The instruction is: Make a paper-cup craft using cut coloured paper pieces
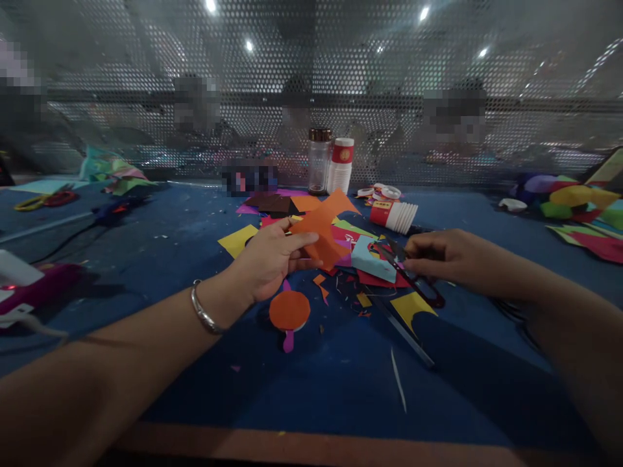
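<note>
My left hand point(277, 256), with a silver bangle on its wrist, is closed on an orange sheet of paper point(324, 227), raised above a pile of coloured paper. My right hand point(435, 253) is closed around dark red-handled scissors point(421, 285) at the right of the pile; the fingers partly hide them. Below my left hand lies an orange paper disc point(289, 310) with a purple paper tab point(289, 341) at its lower edge and another at the top. A light blue paper piece point(374, 259) rests between the hands.
A clear bottle point(319, 162) and a stack of paper cups point(341, 165) stand at the back. More cups point(395, 216) lie tipped over near tape rolls point(387, 192). A ruler-like strip point(406, 337) and yellow paper point(413, 308) lie in front. A glue gun point(36, 292) is at left.
</note>
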Demonstrator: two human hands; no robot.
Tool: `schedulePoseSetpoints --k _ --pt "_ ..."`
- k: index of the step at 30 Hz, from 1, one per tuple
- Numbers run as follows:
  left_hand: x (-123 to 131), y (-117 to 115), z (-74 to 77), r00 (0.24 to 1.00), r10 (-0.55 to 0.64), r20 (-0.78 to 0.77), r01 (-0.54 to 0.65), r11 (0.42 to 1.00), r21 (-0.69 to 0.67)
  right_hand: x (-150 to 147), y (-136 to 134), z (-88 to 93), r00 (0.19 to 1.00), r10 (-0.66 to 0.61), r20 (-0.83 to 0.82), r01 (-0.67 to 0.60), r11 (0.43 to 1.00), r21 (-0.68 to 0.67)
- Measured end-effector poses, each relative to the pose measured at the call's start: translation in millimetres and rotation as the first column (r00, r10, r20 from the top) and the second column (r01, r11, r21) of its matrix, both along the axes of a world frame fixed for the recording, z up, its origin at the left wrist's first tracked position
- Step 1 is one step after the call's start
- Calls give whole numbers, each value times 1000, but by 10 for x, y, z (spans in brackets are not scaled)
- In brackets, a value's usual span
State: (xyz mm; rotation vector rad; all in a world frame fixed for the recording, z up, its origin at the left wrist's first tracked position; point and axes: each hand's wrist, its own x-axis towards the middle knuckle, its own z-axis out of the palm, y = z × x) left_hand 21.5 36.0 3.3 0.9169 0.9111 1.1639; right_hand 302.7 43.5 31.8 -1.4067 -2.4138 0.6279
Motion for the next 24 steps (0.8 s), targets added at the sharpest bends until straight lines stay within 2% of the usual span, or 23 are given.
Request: schedulePoseSetpoints --k 5,10,15,19,24 --pt "31 -14 -9 998 -13 68 13 1000 5 -192 -125 -47 933 -92 -348 54 991 -119" --pt "61 -14 -16 993 36 115 -32 999 -41 -322 -204 -111 841 -179 -511 30 957 -287" --pt "80 -29 -9 987 53 148 -43 997 -69 -428 -266 -115 815 -175 -553 -49 929 -367" --pt "87 -37 3 985 40 168 -30 997 -66 -478 -291 -111 833 -188 -520 -33 921 -387" --pt "88 -43 12 985 35 170 -24 998 -63 -497 -281 -145 817 -245 -523 12 913 -409"
